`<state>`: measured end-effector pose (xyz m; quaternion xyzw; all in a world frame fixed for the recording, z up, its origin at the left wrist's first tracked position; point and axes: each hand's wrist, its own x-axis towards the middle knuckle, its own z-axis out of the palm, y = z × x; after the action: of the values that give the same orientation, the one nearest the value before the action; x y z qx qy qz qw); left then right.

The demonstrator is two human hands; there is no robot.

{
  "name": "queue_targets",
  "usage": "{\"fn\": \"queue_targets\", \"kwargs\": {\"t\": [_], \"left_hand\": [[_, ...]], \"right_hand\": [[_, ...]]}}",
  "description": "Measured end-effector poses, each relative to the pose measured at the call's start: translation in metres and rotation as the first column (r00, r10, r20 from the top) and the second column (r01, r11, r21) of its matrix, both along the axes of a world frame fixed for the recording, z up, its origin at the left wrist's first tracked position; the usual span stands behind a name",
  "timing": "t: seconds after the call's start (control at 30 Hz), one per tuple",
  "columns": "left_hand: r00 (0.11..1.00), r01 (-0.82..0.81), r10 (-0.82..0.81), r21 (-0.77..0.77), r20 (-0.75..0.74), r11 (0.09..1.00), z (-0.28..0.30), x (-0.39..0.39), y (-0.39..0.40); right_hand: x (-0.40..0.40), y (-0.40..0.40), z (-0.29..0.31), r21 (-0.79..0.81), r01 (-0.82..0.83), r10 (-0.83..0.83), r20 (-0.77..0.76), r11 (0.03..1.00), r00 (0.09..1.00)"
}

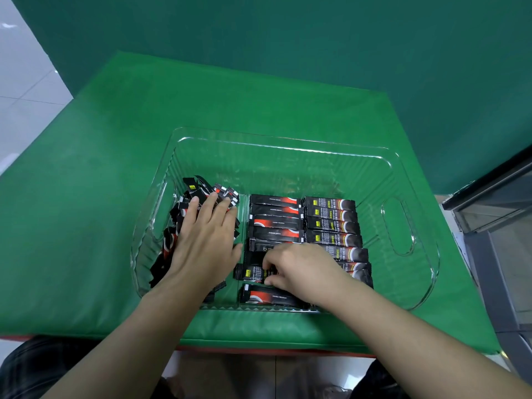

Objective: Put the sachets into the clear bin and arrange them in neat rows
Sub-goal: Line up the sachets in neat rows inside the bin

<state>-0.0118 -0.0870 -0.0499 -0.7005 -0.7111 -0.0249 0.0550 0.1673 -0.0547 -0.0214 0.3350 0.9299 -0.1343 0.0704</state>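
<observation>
Left hand (205, 240) flat, fingers (211, 204) spread; right hand (299, 269) apparently pinching.

Sachets (172, 243) partly under left hand (205, 240), print perhaps too blurred.

There is one view, from a wide-angle camera on the person's head. It looks forward and steeply down onto the bin (288, 156), which fills the middle of the frame and sits close below the lens. Both forearms enter from the bottom edge and reach up into the bin, the left hand (205, 234) in its left part and the right hand (299, 272) at its near middle. Straight lines bend toward the frame edges. Beyond the bin the green table (115, 168) rises toward a green backdrop (288, 38). Floor tiles (26, 96) show left of the bin, and a dark cabinet (495, 226) right of it.
</observation>
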Motion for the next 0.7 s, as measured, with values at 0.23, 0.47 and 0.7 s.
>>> {"fn": "queue_targets", "kwargs": {"t": [0.23, 0.47, 0.7], "left_hand": [[1.000, -0.002, 0.002, -0.001, 0.021, 1.000, 0.000, 0.000, 0.000], [1.000, -0.007, 0.007, -0.007, 0.025, 1.000, 0.000, 0.000, 0.000], [1.000, -0.005, 0.005, -0.013, 0.008, 1.000, 0.001, 0.000, 0.000]], "right_hand": [[0.003, -0.001, -0.002, -0.027, 0.016, -0.016, 0.015, 1.000, 1.000], [-0.009, 0.001, -0.003, 0.005, 0.023, -0.023, 0.009, 1.000, 1.000], [-0.007, 0.000, -0.004, -0.047, 0.043, -0.042, 0.021, 0.998, 0.999]]}}
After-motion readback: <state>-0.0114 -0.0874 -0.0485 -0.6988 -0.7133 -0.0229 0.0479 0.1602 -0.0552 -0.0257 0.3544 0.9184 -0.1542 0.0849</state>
